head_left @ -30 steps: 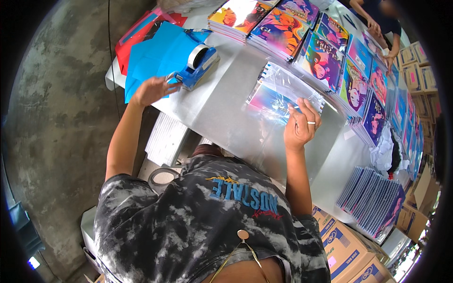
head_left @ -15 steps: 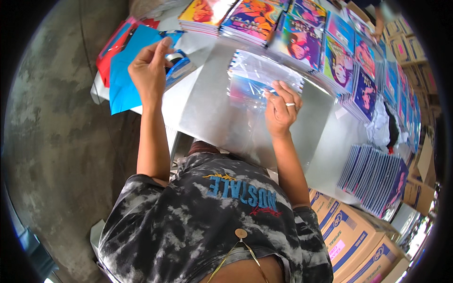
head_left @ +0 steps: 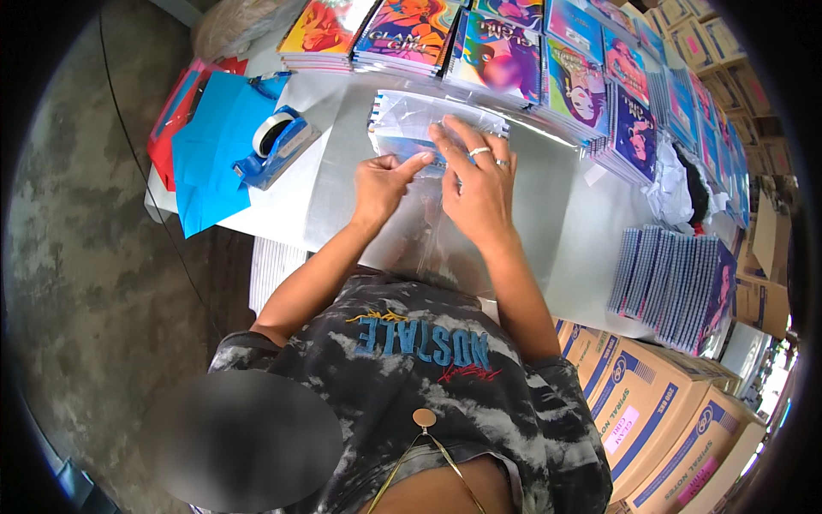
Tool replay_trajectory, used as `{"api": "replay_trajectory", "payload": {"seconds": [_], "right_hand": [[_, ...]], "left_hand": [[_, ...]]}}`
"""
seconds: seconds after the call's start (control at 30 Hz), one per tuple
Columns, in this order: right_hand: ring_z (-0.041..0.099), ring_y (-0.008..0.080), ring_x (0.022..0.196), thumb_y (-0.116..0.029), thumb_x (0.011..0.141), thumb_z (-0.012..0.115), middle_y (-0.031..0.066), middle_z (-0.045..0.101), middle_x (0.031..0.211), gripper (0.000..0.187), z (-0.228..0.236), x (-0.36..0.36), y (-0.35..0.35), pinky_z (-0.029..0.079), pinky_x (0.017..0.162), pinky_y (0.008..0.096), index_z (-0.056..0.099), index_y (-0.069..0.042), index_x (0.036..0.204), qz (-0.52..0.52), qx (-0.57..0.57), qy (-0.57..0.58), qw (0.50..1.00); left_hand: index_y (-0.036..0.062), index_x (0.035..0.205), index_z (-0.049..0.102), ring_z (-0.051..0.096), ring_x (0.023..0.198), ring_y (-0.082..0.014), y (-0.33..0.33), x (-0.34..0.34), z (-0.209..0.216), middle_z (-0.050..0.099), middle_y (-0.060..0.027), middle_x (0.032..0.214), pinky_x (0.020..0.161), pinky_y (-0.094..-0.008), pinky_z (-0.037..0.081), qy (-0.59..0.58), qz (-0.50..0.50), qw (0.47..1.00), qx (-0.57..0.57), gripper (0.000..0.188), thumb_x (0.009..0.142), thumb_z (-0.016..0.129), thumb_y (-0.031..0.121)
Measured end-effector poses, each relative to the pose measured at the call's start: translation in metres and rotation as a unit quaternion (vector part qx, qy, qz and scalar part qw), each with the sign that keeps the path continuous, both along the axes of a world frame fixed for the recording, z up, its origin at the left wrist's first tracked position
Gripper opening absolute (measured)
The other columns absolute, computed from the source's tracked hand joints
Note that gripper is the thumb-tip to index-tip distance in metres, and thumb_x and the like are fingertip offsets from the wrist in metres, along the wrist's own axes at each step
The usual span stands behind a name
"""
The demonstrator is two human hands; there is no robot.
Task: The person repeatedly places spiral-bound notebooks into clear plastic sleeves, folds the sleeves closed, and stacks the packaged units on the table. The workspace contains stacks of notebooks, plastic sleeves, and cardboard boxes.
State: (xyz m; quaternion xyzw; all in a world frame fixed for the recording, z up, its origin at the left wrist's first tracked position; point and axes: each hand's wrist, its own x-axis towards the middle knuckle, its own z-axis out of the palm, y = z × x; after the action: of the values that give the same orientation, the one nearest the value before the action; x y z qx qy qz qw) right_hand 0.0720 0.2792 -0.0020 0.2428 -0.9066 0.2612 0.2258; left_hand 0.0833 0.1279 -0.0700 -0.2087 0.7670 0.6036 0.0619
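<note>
The left hand (head_left: 381, 190) has moved from in front of the tape dispenser (head_left: 282, 161) to the near edge of the wrapped notebook (head_left: 409, 107), where the right hand (head_left: 479, 193) was already resting; both hands are now occupied with its plastic. The left grip is nearly closed, thumb and forefinger close together at the film, though I cannot tell whether a strip of tape is pinched there. The right grip is loosely spread, fingers laid over the wrap rather than closed around anything.

Nearest the person, loose clear film (head_left: 428, 218) trails from the notebook over a grey panel on the tabletop (head_left: 582, 227). The notebook itself lies flat beyond, pale with a bluish band, glossy and creased under its plastic, dark binding coils showing at its left end. Farther off stand stacks of colourful spiral notebooks (head_left: 402, 38).
</note>
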Motion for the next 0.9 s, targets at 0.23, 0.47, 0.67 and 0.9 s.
{"api": "replay_trajectory", "payload": {"seconds": [0.23,0.47,0.67,0.9], "right_hand": [[0.048,0.0277,0.112,-0.018,0.066,0.068,0.0138,0.052,0.121,0.049,0.013,-0.034,-0.011,0.034,0.092,0.0427,0.055,-0.004,0.112,-0.037,0.099,-0.056,0.993],[0.056,0.0292,0.096,-0.019,0.057,0.08,0.0163,0.059,0.101,0.063,0.102,0.022,0.089,0.04,0.087,0.0381,0.057,0.002,0.112,-0.068,-0.154,-0.223,0.96],[0.055,0.0271,0.103,-0.009,0.056,0.079,0.0106,0.059,0.112,0.067,0.168,0.15,0.256,0.041,0.088,0.0312,0.055,-0.005,0.118,-0.32,-0.127,0.107,0.933],[0.045,0.0276,0.121,0.01,0.061,0.062,0.0107,0.051,0.127,0.062,0.134,0.191,0.369,0.034,0.102,0.0344,0.052,-0.005,0.121,-0.507,-0.063,0.157,0.845]], "left_hand": [[0.0023,0.117,0.048,0.059,0.087,-0.0275,-0.06,-0.027,-0.072,0.057,-0.0176,0.104,0.07,-0.036,0.049,0.099,-0.162,0.953,-0.235,0.07,0.064,0.08,0.033],[0.0034,0.113,0.056,0.056,0.099,-0.0208,-0.025,-0.092,0.085,0.062,-0.0064,0.103,0.092,-0.0341,0.037,0.088,-0.536,0.839,-0.032,0.067,0.054,0.085,0.016],[0.0031,0.111,0.058,0.058,0.095,-0.0273,0.202,-0.086,0.253,0.061,-0.013,0.099,0.084,-0.0327,0.045,0.545,-0.572,0.601,-0.123,0.064,0.053,0.082,0.015],[0.01,0.12,0.053,0.044,0.118,-0.0301,0.431,-0.089,0.183,0.05,-0.0089,0.124,0.096,-0.0383,0.04,0.675,-0.543,0.499,0.033,0.06,0.065,0.076,0.017]]}}
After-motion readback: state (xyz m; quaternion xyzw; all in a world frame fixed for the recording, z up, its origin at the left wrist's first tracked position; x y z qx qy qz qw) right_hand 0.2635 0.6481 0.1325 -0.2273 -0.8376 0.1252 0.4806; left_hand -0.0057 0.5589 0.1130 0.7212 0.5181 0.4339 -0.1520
